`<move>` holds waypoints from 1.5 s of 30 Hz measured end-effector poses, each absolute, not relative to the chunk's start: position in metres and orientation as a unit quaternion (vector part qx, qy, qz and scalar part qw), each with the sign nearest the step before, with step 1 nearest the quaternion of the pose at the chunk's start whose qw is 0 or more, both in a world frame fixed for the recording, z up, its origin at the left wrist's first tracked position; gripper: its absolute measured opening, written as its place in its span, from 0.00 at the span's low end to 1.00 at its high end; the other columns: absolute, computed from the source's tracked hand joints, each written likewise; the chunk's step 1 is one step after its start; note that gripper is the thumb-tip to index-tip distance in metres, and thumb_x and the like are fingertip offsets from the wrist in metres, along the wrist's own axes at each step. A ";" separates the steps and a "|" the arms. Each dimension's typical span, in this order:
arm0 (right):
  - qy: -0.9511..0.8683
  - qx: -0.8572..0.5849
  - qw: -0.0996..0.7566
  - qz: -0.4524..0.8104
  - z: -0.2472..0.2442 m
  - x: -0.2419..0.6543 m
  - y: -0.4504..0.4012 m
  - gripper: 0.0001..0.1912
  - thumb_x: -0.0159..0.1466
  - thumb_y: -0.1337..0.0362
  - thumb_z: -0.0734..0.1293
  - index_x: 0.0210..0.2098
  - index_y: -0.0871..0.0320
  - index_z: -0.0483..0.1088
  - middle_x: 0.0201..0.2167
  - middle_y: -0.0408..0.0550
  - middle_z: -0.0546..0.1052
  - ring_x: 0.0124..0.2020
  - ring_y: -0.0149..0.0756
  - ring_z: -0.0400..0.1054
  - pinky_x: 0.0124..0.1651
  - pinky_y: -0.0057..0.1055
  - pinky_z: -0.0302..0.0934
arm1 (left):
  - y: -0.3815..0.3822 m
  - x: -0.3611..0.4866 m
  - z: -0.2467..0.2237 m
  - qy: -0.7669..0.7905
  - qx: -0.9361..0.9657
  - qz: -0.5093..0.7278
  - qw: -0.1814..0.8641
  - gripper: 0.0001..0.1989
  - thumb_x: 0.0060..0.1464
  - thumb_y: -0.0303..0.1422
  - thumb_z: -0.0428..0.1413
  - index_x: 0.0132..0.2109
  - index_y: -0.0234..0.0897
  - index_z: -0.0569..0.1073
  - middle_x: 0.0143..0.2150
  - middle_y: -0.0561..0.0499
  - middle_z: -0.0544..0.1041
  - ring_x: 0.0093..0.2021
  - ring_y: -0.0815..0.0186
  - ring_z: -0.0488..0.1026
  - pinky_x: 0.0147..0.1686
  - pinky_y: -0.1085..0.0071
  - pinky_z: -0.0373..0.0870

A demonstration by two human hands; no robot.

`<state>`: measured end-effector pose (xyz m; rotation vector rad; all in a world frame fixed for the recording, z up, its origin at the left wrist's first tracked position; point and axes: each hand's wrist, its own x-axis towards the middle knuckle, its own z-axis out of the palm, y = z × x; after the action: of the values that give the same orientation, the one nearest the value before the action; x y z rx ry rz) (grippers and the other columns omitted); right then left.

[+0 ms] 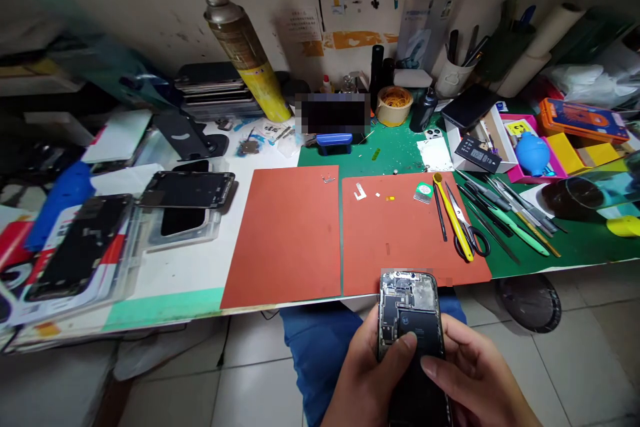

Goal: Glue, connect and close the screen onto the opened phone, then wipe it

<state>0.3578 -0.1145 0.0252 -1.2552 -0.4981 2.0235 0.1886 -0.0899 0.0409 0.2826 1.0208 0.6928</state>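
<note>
An opened smartphone (417, 297) is held between my two hands in front of the table's front edge, its circuit board and black battery (420, 330) facing up. My left hand (377, 373) grips the left side, with the thumb lying over the battery. My right hand (477, 377) closes round the right side, its thumb tip near the battery's edge. The lower end of the phone runs out of the picture at the bottom. Just beyond it lie two red-brown work mats (287, 233), the right one carrying small metal and white parts.
Scissors (463, 217), a yellow-handled tool (455, 220) and several tweezers and picks (510, 210) lie to the right. Disassembled phones (187, 188) rest at the left. A spray can (250, 53) stands at the back, near a tape roll (395, 110) holding rubber bands.
</note>
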 end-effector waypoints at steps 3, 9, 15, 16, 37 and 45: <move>-0.224 -0.486 0.342 0.772 0.017 0.361 -0.117 0.31 0.64 0.47 0.78 0.62 0.51 0.77 0.40 0.50 0.83 0.39 0.42 0.79 0.49 0.39 0.74 | -0.088 0.189 0.041 0.471 0.132 0.326 0.809 0.28 0.57 0.45 0.71 0.60 0.35 0.79 0.47 0.42 0.84 0.44 0.58 0.79 0.49 0.65 0.72; -0.286 -0.532 0.309 0.735 0.001 0.371 -0.123 0.29 0.66 0.46 0.76 0.62 0.51 0.77 0.27 0.41 0.75 0.22 0.29 0.62 0.40 0.36 0.74 | -0.086 0.192 0.022 0.418 0.147 0.348 0.826 0.29 0.56 0.47 0.71 0.58 0.36 0.78 0.47 0.41 0.84 0.49 0.53 0.81 0.49 0.64 0.73; -0.321 -0.547 0.304 0.711 -0.006 0.377 -0.127 0.27 0.68 0.46 0.75 0.60 0.52 0.77 0.28 0.42 0.72 0.23 0.25 0.56 0.28 0.25 0.66 | -0.088 0.193 0.006 0.402 0.157 0.355 0.829 0.28 0.57 0.47 0.71 0.57 0.35 0.78 0.49 0.41 0.84 0.49 0.54 0.80 0.51 0.62 0.73; -0.327 -0.548 0.302 0.708 -0.006 0.378 -0.127 0.26 0.68 0.46 0.75 0.59 0.52 0.77 0.27 0.41 0.71 0.23 0.25 0.55 0.27 0.24 0.64 | -0.088 0.193 0.007 0.400 0.162 0.354 0.830 0.28 0.57 0.48 0.70 0.57 0.35 0.78 0.49 0.41 0.84 0.50 0.53 0.80 0.52 0.61 0.73; -0.368 -0.522 0.327 0.697 0.011 0.368 -0.110 0.18 0.71 0.47 0.71 0.44 0.56 0.75 0.25 0.37 0.64 0.25 0.26 0.54 0.26 0.26 0.47 | -0.084 0.193 0.020 0.456 0.156 0.333 0.811 0.28 0.58 0.46 0.70 0.61 0.38 0.78 0.53 0.41 0.85 0.54 0.49 0.81 0.54 0.60 0.76; -0.368 -0.532 0.317 0.694 0.009 0.368 -0.108 0.18 0.71 0.47 0.72 0.44 0.57 0.76 0.27 0.39 0.68 0.26 0.26 0.56 0.27 0.25 0.49 | -0.083 0.194 0.023 0.458 0.149 0.346 0.805 0.26 0.58 0.45 0.71 0.58 0.37 0.80 0.53 0.41 0.85 0.54 0.48 0.81 0.55 0.58 0.76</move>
<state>0.3677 -0.1081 0.0090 -1.3992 -0.9684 1.8275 0.1938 -0.0827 0.0229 0.3198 0.9799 0.7398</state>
